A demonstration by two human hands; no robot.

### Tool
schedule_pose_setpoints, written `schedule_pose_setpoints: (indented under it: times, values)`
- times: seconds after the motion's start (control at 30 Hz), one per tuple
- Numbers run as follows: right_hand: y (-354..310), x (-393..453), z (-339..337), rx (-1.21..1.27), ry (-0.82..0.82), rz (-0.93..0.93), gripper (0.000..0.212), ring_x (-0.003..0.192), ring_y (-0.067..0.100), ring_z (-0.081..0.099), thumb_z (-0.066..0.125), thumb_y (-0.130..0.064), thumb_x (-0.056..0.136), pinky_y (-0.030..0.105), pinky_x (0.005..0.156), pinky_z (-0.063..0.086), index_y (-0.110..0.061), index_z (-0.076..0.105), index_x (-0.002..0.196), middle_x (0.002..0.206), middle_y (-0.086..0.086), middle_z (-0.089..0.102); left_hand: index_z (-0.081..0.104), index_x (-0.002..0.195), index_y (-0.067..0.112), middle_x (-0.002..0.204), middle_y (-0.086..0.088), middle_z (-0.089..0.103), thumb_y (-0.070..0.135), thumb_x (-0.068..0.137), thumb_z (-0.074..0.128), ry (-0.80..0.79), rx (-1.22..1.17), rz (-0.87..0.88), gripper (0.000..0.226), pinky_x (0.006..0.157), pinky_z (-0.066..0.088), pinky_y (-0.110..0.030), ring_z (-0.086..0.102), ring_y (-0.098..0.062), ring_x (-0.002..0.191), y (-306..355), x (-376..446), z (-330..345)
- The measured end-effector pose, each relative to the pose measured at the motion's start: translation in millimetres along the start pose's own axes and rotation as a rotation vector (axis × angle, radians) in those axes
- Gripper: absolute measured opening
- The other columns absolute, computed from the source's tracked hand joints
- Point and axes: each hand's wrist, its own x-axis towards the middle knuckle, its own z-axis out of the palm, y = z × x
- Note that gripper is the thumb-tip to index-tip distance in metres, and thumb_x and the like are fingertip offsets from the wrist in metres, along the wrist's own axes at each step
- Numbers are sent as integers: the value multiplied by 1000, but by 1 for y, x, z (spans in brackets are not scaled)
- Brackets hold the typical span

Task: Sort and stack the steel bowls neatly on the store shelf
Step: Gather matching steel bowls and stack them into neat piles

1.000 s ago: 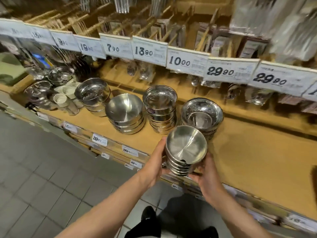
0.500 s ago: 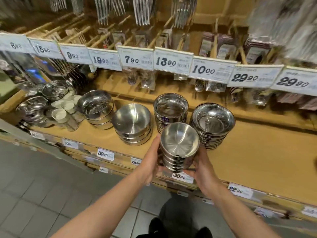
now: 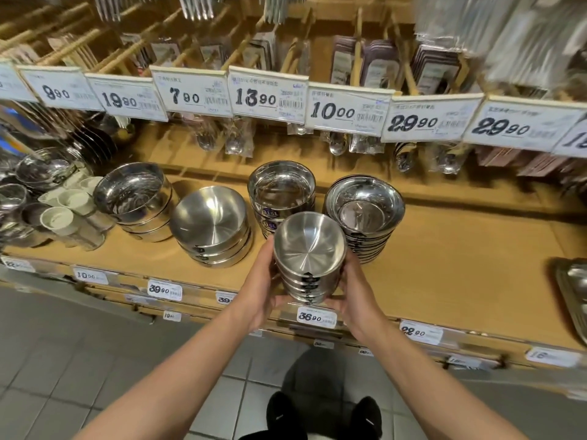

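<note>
Both hands, left (image 3: 260,290) and right (image 3: 355,296), clasp my small bowl stack (image 3: 308,258) at the shelf (image 3: 460,265) front edge, probably just touching down, so next I slide it in squarely beside the rimmed stack (image 3: 365,214).

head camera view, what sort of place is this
Most likely the kitchenware aisle of a shop. Printed price tags with barcodes line the upper rail, more price labels run along the wooden shelf, and steel bowl stacks stand displayed while both hands hold another bowl stack.
</note>
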Motion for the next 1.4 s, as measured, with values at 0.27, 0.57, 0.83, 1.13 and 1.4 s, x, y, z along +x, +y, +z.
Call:
schedule_pose_setpoints:
  times: [0.27,0.57,0.83,1.13,1.4]
  values:
    - [-3,-1,2,-23,8,6,23,107,1,61,41,-60,100,59,104,49,-56,63,103,108,-26,69,64,129,35,129,-3,66,88,73,50,-3,14,-5,78,66,60,-35,62,-25,117,4,-3,3]
    - [-5,-7,-5,-79,-13,-38,25,115,2,62,40,-64,99,48,94,56,-61,62,109,122,-23,67,69,119,38,116,1,73,92,65,50,0,40,-7,79,64,60,-34,64,-23,112,5,-4,10]
    - [-5,-7,-20,-71,40,21,37,136,14,43,38,-62,100,43,90,49,-43,50,130,153,-4,42,62,132,33,135,-2,63,76,92,39,64,-27,0,63,69,60,-37,60,-20,121,0,-5,3]
    - [-18,5,-90,-62,104,82,54,133,21,42,40,-56,101,44,90,50,-25,47,145,151,6,42,63,113,20,109,-4,64,52,103,44,384,-106,36,39,76,54,-37,60,-18,100,-39,-30,0]
    - [-46,9,-154,-218,-33,85,67,125,20,52,50,-62,93,34,75,54,-20,45,145,140,9,51,59,94,19,76,3,51,37,104,47,667,-229,126,24,72,48,-33,51,-14,72,-97,-62,77]
